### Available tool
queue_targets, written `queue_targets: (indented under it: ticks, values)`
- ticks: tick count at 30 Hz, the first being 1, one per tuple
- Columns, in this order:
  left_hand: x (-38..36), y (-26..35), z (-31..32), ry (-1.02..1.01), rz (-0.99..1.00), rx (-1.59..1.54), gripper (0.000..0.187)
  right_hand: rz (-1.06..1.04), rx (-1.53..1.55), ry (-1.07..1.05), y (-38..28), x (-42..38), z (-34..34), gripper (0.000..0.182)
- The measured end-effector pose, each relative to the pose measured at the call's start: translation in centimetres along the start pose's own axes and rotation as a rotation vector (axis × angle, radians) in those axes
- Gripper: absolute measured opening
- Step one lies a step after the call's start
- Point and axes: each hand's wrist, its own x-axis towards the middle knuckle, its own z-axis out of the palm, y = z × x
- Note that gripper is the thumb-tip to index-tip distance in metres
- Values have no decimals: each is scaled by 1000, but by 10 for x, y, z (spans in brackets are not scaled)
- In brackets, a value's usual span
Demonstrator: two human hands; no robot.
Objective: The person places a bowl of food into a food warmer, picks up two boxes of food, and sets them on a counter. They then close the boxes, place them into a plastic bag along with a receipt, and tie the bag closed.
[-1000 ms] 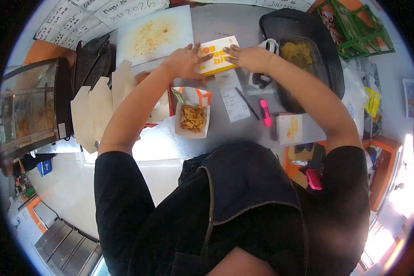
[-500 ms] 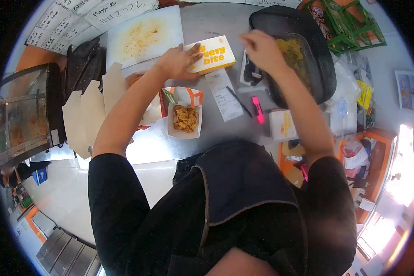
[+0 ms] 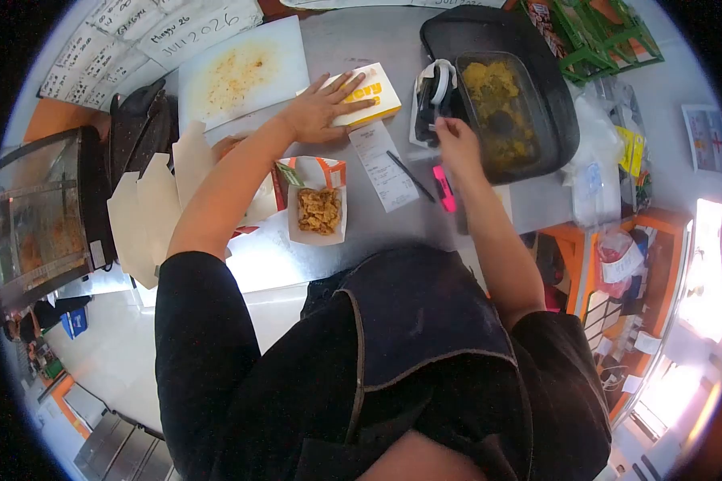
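A white and yellow cardboard food box lies closed on the steel counter. My left hand rests flat on its left part, fingers spread. To the right stands a black tape dispenser with a pale roll. My right hand is at its near end, thumb and fingers pinched together; what lies between them is too small to make out. A printed receipt, a black pen and a pink highlighter lie between the hands. Nearer me, an open paper box holds brown fried pieces.
A stained white cutting board lies at the back left. Open cardboard boxes stand left. On the right, a container of yellow food sits on a black tray. A green crate stands behind it.
My right hand has moved toward me, from above the dispenser's far end to its near end. My left hand stays on the food box. The view has shifted slightly.
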Motion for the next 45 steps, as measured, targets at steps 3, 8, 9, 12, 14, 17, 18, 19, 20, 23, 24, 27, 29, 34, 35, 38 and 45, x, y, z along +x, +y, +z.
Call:
queue_targets:
  ticks: [3, 8, 9, 12, 14, 17, 18, 19, 20, 23, 24, 27, 29, 34, 35, 38, 45]
  values:
    - [-1, 5, -5, -51, -66, 23, 72, 273, 179, 19, -18, -5, 9, 32]
    - [1, 9, -13, -112, -101, 5, 68, 130, 63, 123, 26, 20, 20, 28]
    - [2, 11, -11, -113, -100, 2, 68, 54, 34, 98, 26, 21, 20, 28]
    - [3, 14, -5, -71, -166, 19, 66, 163, 220, 120, 21, 16, 24, 26]
    - [3, 15, -1, -11, -192, 33, 64, -35, -5, 256, 9, -6, 34, 25]
    - [3, 14, 1, 12, -187, 26, 66, -303, -196, 387, 12, -25, 43, 22]
    - [3, 14, 1, 12, -187, 25, 66, -367, -162, 389, 12, -27, 45, 21]
    - [3, 14, 2, 21, -188, 18, 67, -366, -162, 388, 12, -27, 45, 21]
    - [3, 15, 2, 29, -188, 10, 68, -332, -111, 378, 13, -28, 44, 21]
    - [2, 14, 2, 32, -187, 52, 64, -261, -25, 350, 19, -21, 38, 21]
    - [2, 14, 1, 32, -188, 51, 64, -224, 11, 327, 23, -18, 35, 21]
    - [1, 14, 1, 31, -184, 15, 64, -157, -128, 325, 28, -10, 31, 20]
    - [2, 13, 5, 56, -189, 7, 67, -36, -33, 276, 20, -6, 29, 18]
    - [3, 11, 8, 68, -184, -1, 66, 252, 147, 171, 9, 22, 23, 11]
    - [2, 11, 9, 71, -186, -5, 66, 407, 293, 80, 9, 29, 19, 11]
    - [2, 12, 5, 57, -176, 16, 71, 566, 430, -46, 16, 21, 18, 13]
    - [-1, 10, 9, 90, -174, -65, 67, -22, 163, -274, -33, -45, 80, 16]
